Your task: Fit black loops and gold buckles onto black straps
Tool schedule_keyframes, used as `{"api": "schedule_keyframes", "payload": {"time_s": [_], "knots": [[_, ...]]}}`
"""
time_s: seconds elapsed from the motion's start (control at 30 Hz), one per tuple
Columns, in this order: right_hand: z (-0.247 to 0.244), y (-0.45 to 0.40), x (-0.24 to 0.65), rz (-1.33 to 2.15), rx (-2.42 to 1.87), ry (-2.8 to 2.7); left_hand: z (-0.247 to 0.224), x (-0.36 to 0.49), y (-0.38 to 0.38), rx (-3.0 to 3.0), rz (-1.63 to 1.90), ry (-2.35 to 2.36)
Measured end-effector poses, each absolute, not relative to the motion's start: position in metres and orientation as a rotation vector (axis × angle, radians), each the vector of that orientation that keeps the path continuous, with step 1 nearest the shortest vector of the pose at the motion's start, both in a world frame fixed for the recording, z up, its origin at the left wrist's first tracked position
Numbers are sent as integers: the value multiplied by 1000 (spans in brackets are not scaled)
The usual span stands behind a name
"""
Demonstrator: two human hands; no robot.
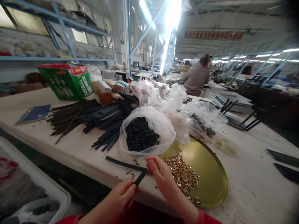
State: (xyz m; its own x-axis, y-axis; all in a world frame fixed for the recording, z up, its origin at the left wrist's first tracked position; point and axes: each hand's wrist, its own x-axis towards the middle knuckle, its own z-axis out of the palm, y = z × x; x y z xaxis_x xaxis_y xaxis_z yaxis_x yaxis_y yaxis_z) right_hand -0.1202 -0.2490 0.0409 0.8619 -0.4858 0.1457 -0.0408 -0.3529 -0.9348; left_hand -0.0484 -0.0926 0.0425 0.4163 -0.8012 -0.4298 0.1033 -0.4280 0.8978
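A long white workbench point(243, 189) crosses a factory hall. On it lie a heap of black straps point(93, 116), a plastic bag point(149, 130) of small black pieces, and a brass tray point(210, 168) of gold buckles point(182, 175). At the bench's near edge, the left hand point(120, 196) pinches a short black strap point(140, 177), its long axis slanting up toward the right hand point(162, 180). That hand's pressed-together fingers point(151, 165) sit just beside the strap's upper end, though whether they grip it is hidden.

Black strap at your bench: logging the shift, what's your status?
Left hand and right hand pinching black strap. Gold metal fittings on gold tray by right hand. Bag of black pellets just ahead.
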Motion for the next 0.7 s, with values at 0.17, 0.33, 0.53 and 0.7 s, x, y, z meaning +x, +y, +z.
{"api": "schedule_keyframes", "payload": {"time_s": [0.17,0.33,0.53,0.7], "knots": [[43,-307,-42,-511,-2560,495,34,-19,-108,1655,-1174,-446],[12,-308,-3,-326,-2675,553,30,-2,-116,1558,-1200,-337],[17,-315,-13,-357,-2622,535,42,-3,-111,1483,-1225,-199],[31,-309,-61,-372,-2356,475,59,-20,-106,1505,-1242,-274]]}}
